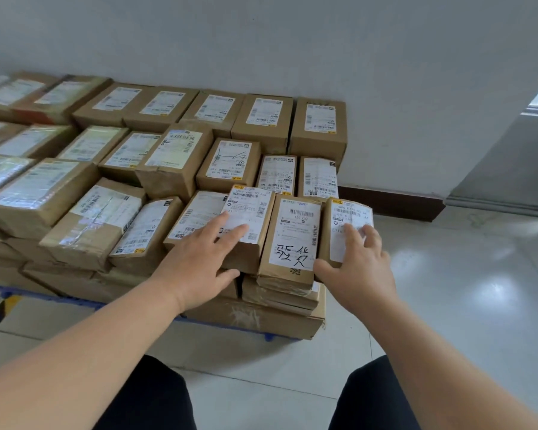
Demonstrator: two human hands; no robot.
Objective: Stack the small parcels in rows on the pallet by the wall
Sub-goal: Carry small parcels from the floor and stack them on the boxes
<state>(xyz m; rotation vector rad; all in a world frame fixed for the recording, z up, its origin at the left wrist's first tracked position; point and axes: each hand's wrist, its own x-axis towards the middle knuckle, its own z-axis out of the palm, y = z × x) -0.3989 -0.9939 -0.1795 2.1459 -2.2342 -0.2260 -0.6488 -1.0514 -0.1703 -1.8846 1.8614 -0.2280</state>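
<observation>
Brown-paper parcels are sitting in packed rows on the blue pallet, which is standing against the pale wall; the left and far rows are looking full and level. The work seems to be finishing the near row at its right end.

The left hand is lying flat, fingers straight, pressing on the label of a tilted parcel that is riding up over its left neighbour. It is holding nothing, only steadying. Just to the right, a handwritten parcel is lying between the two hands, touching the tilted one.

The right hand is gripping the near end of the end parcel, fingers curling over the label and thumb at the near edge. This parcel is resting at the row's right corner, tight against the handwritten one.

To my eye the end parcel is being seated. The next move is calling for a nudge leftward and down, then a release, keeping it from overhanging the white floor tiles beyond.
</observation>
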